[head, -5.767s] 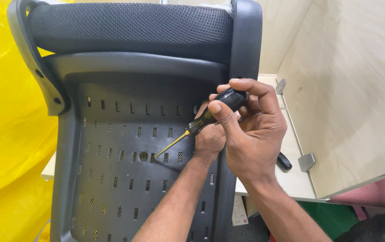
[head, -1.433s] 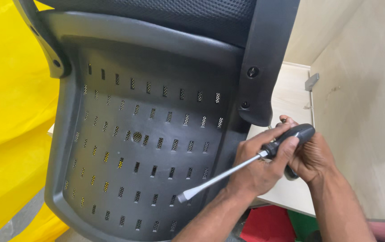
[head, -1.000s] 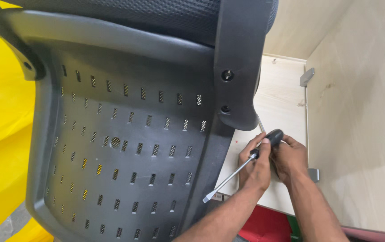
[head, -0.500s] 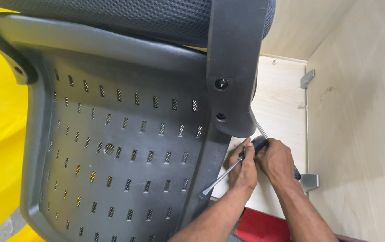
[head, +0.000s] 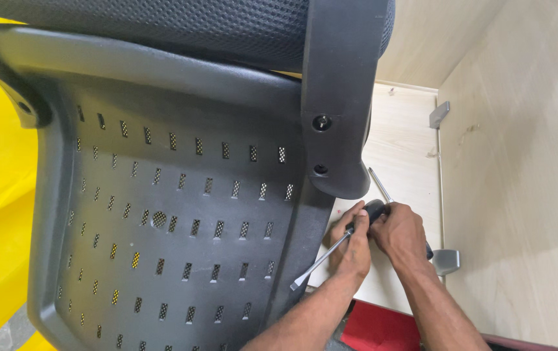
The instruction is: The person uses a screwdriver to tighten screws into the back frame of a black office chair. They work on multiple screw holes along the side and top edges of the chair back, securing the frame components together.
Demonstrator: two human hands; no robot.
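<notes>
Both hands, left hand [head: 352,250] and right hand [head: 401,233], close around the screwdriver [head: 337,247], a light, rigid tool best gripped by its thick black handle.

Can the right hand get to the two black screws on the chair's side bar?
Probably yes. The right hand sits just below the two screws, which face out on the side bar with nothing covering them, though it is busy with the screwdriver.
</notes>
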